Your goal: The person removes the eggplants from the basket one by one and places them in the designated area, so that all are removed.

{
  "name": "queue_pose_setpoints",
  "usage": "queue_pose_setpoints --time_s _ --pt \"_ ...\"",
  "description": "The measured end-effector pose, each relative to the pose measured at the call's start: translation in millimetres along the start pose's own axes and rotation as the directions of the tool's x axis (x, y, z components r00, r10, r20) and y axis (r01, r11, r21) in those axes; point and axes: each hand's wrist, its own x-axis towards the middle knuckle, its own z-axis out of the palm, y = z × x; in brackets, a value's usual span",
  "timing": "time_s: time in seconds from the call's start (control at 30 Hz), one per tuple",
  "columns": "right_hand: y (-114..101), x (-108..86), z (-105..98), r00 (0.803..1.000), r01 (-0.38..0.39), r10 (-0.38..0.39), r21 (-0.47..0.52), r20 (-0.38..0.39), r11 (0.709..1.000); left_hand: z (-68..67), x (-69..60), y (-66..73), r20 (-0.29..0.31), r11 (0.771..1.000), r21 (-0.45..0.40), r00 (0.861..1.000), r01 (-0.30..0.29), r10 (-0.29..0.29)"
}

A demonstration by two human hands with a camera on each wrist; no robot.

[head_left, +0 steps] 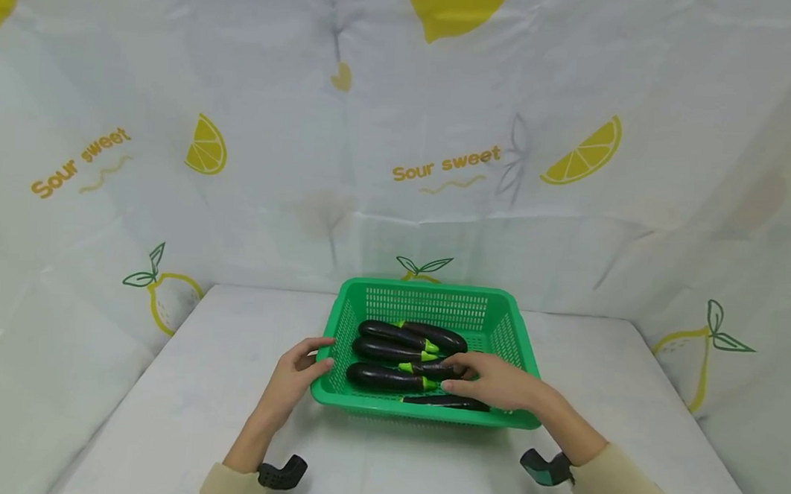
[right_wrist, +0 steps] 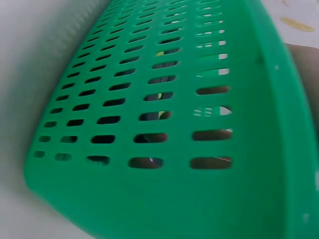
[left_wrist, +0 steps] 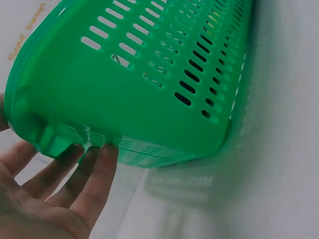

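A green slotted plastic basket (head_left: 420, 410) stands on the white table and holds several dark eggplants (head_left: 388, 378) with green stem ends. My left hand (head_left: 289, 379) grips the basket's left rim; in the left wrist view several fingers (left_wrist: 97, 184) lie against the outer wall below the rim. Reaching over the right side, my right hand (head_left: 499, 381) has thumb and fingers about an eggplant (head_left: 429, 369) whose right end is hidden under the hand. Another eggplant (head_left: 444, 402) lies along the near wall. The right wrist view mostly shows the basket's slotted wall (right_wrist: 239, 194), which hides the fingers.
A white sheet with lemon prints (head_left: 582, 152) hangs behind the table and along both sides. The white tabletop (head_left: 229, 343) spreads around the basket. A dark wrist-worn device (head_left: 281, 472) is on the left wrist, and another (head_left: 546, 467) on the right.
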Motion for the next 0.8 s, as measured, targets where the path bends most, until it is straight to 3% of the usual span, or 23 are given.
queue_pose_setpoints --time_s 0.4,0.8 --pt "13 6.1 7 0.993 -0.017 0.013 0.037 0.117 0.999 -2.1 3.5 0.5 0.017 1.000 -0.004 1.000 0.011 -0.011" --pt "18 7.0 7 0.990 -0.042 0.027 0.103 0.141 0.994 -0.9 2.6 0.8 0.002 1.000 -0.019 1.000 0.013 -0.013"
